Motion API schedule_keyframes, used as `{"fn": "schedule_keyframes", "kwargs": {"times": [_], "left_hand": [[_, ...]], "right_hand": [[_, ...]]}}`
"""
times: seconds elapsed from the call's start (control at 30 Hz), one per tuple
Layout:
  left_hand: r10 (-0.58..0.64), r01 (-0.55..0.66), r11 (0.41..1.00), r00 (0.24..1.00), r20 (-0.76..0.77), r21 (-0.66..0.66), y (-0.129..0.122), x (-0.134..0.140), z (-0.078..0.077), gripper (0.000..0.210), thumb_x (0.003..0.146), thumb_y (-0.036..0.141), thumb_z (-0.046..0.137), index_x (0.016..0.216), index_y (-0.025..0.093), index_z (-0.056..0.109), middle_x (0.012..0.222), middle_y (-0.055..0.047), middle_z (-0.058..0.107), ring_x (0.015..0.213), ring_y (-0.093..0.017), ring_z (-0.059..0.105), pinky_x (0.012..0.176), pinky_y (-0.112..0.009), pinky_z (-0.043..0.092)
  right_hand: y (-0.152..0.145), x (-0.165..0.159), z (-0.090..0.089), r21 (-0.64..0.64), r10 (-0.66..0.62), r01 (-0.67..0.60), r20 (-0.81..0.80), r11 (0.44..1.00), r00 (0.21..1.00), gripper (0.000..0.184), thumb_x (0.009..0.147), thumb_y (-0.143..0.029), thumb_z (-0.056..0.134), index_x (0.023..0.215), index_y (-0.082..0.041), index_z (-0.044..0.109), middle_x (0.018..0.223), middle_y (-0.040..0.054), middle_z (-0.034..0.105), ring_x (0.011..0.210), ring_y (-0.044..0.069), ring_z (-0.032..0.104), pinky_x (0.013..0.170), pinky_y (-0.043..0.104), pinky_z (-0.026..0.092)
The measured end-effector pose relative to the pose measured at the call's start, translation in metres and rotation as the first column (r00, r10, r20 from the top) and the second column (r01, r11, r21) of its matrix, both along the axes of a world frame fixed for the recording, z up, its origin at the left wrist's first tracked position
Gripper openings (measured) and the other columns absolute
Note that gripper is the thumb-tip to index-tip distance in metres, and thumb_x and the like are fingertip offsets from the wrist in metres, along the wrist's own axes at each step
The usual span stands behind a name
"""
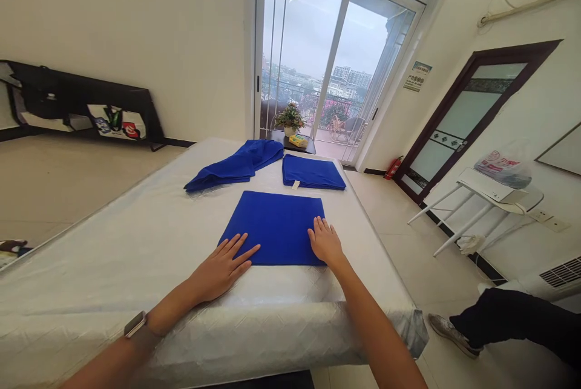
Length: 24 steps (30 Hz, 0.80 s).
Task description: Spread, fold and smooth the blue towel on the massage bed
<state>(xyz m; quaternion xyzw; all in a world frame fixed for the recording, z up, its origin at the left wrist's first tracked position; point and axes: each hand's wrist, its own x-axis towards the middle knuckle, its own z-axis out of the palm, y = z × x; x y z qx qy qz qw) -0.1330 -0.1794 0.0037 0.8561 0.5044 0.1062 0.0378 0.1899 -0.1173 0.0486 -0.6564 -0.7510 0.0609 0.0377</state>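
A blue cloth (pixel 276 225), folded into a flat rectangle, lies on the plastic-covered mattress (pixel 172 256). My left hand (pixel 226 265) rests on its near left corner, palm down with the fingers spread. On its right edge lies my right hand (pixel 325 242), also flat with the fingers stretched out. Beyond it, to the right, sits another folded blue cloth (pixel 313 171) with a small white tag at its near edge. A third blue cloth (pixel 238 164) lies loose and rumpled at the far left.
At the mattress's far end stands a small dark table (pixel 306 145) with a potted plant (pixel 289 118) and a yellow packet (pixel 298 141). A white chair (pixel 492 195) holding a bag stands right. A person's leg (pixel 508 319) shows at lower right.
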Motion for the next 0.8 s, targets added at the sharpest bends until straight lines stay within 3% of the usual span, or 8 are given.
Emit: {"fn": "schedule_keyframes", "kwargs": {"times": [0.13, 0.23, 0.33, 0.43, 0.53, 0.6, 0.7, 0.8], "left_hand": [[-0.029, 0.027, 0.997, 0.999, -0.026, -0.077, 0.003, -0.009, 0.005, 0.054, 0.100, 0.059, 0.034, 0.152, 0.044, 0.028, 0.165, 0.000, 0.021, 0.152, -0.031, 0.021, 0.119, -0.056, 0.028], [-0.089, 0.079, 0.978, 0.995, -0.044, -0.192, 0.011, 0.000, 0.020, 0.051, 0.098, 0.063, 0.034, 0.146, 0.046, 0.041, 0.161, 0.001, 0.031, 0.150, -0.032, 0.028, 0.117, -0.056, 0.033], [-0.220, 0.220, 0.958, 0.975, 0.024, -0.184, 0.027, 0.043, 0.037, 0.050, 0.098, 0.064, 0.032, 0.141, 0.046, 0.051, 0.160, 0.005, 0.034, 0.148, -0.028, 0.033, 0.120, -0.048, 0.031], [-0.382, 0.386, 0.922, 0.921, 0.078, -0.041, 0.050, 0.109, 0.044, 0.053, 0.101, 0.060, 0.027, 0.146, 0.040, 0.047, 0.159, 0.004, 0.038, 0.149, -0.022, 0.032, 0.123, -0.042, 0.024], [-0.403, 0.397, 0.913, 0.914, 0.051, 0.096, 0.077, 0.159, 0.036, 0.055, 0.105, 0.051, 0.021, 0.152, 0.030, 0.041, 0.160, -0.005, 0.038, 0.151, -0.023, 0.028, 0.123, -0.047, 0.022], [-0.352, 0.345, 0.929, 0.935, 0.033, 0.134, 0.090, 0.174, 0.026, 0.056, 0.105, 0.047, 0.019, 0.153, 0.025, 0.040, 0.160, -0.011, 0.037, 0.151, -0.026, 0.026, 0.121, -0.051, 0.024], [-0.288, 0.284, 0.951, 0.957, 0.016, 0.124, 0.096, 0.172, 0.011, 0.059, 0.105, 0.047, 0.016, 0.152, 0.023, 0.041, 0.160, -0.012, 0.037, 0.151, -0.029, 0.027, 0.121, -0.051, 0.022], [-0.229, 0.227, 0.970, 0.973, 0.020, 0.082, 0.091, 0.153, 0.004, 0.067, 0.103, 0.056, 0.016, 0.154, 0.020, 0.037, 0.161, -0.012, 0.034, 0.151, -0.028, 0.026, 0.122, -0.048, 0.019]], "right_hand": [[0.010, -0.002, -0.017, 0.009, -0.064, 0.064, -0.062, 0.998, 0.996, 0.066, 0.104, -0.044, 0.016, 0.160, -0.009, 0.020, 0.166, 0.0085, 0.018, 0.154, 0.022, 0.013, 0.124, 0.043, 0.012], [0.010, -0.001, -0.025, 0.021, -0.062, 0.064, -0.089, 0.998, 0.994, 0.066, 0.105, -0.044, 0.016, 0.160, -0.008, 0.021, 0.166, 0.0083, 0.018, 0.154, 0.021, 0.013, 0.124, 0.042, 0.011], [0.008, 0.000, -0.025, 0.038, -0.063, 0.067, -0.098, 0.997, 0.993, 0.066, 0.105, -0.044, 0.016, 0.159, -0.008, 0.022, 0.166, 0.0087, 0.019, 0.154, 0.021, 0.014, 0.124, 0.042, 0.011], [0.006, 0.001, -0.024, 0.049, -0.046, 0.049, -0.074, 0.998, 0.996, 0.064, 0.105, -0.040, 0.018, 0.159, -0.007, 0.023, 0.166, 0.0100, 0.019, 0.154, 0.022, 0.014, 0.124, 0.041, 0.012], [0.006, 0.003, -0.025, 0.052, -0.008, 0.009, -0.034, 0.999, 0.999, 0.061, 0.103, -0.032, 0.022, 0.159, -0.008, 0.023, 0.166, 0.0087, 0.016, 0.154, 0.020, 0.012, 0.124, 0.039, 0.012], [0.006, 0.004, -0.026, 0.054, -0.013, 0.015, -0.030, 0.998, 0.999, 0.060, 0.103, -0.030, 0.022, 0.159, -0.011, 0.024, 0.166, 0.0078, 0.017, 0.154, 0.019, 0.012, 0.124, 0.039, 0.012], [0.007, 0.003, -0.027, 0.068, -0.033, 0.037, -0.050, 0.997, 0.998, 0.060, 0.104, -0.035, 0.019, 0.159, -0.011, 0.027, 0.165, 0.0090, 0.021, 0.154, 0.020, 0.015, 0.123, 0.040, 0.013], [0.007, 0.001, -0.027, 0.080, -0.043, 0.048, -0.067, 0.996, 0.997, 0.061, 0.105, -0.038, 0.019, 0.159, -0.010, 0.026, 0.165, 0.0095, 0.022, 0.153, 0.020, 0.016, 0.123, 0.039, 0.012]]}}
